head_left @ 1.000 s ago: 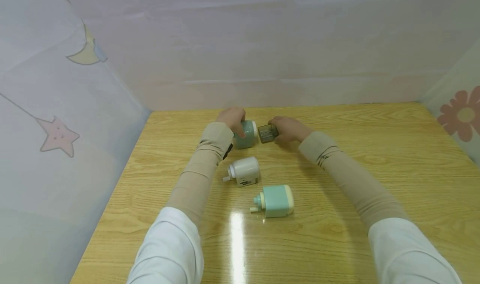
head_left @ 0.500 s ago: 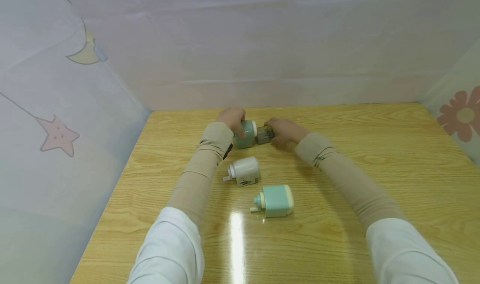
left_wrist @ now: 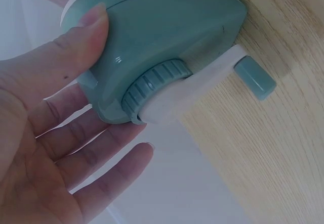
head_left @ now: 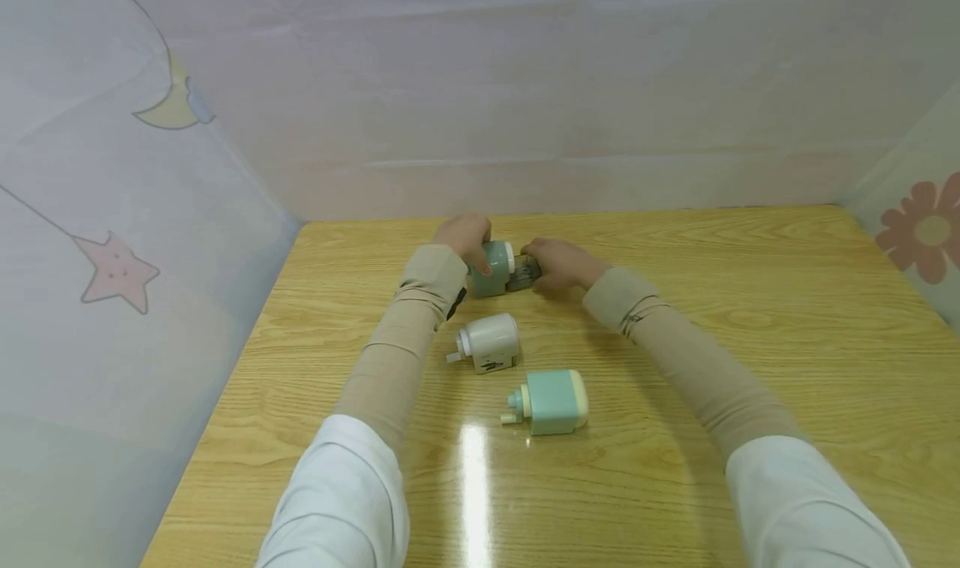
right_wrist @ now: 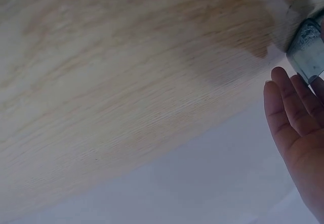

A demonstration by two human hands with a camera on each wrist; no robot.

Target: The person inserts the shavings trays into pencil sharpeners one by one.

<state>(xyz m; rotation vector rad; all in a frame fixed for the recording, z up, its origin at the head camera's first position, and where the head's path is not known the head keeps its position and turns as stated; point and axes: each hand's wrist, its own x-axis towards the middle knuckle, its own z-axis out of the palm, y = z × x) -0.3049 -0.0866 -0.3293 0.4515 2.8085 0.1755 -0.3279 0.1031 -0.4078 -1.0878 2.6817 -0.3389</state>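
Observation:
My left hand (head_left: 467,236) grips a dark green crank pencil sharpener (head_left: 492,270) at the back of the table, its thumb across one side. In the left wrist view the sharpener's pale crank arm (left_wrist: 202,87), with a green knob, points away from the palm. My right hand (head_left: 564,261) pinches a clear smoky shavings drawer (head_left: 524,273), which sits partly in the sharpener's right end. Dark bits show through the drawer. In the right wrist view the drawer (right_wrist: 308,47) is cut off by the frame edge, several fingers extended below it.
A white crank sharpener (head_left: 491,343) lies nearer on the wooden table (head_left: 712,368), its crank to the left. Closer still lies a light teal sharpener (head_left: 553,401) with a cream end. Pale printed sheets (head_left: 480,93) stand behind the table and at both sides.
My right hand has moved left with the shavings drawer, from a small gap beside the green sharpener to partly inside its end. The left hand and the other sharpeners have stayed put.

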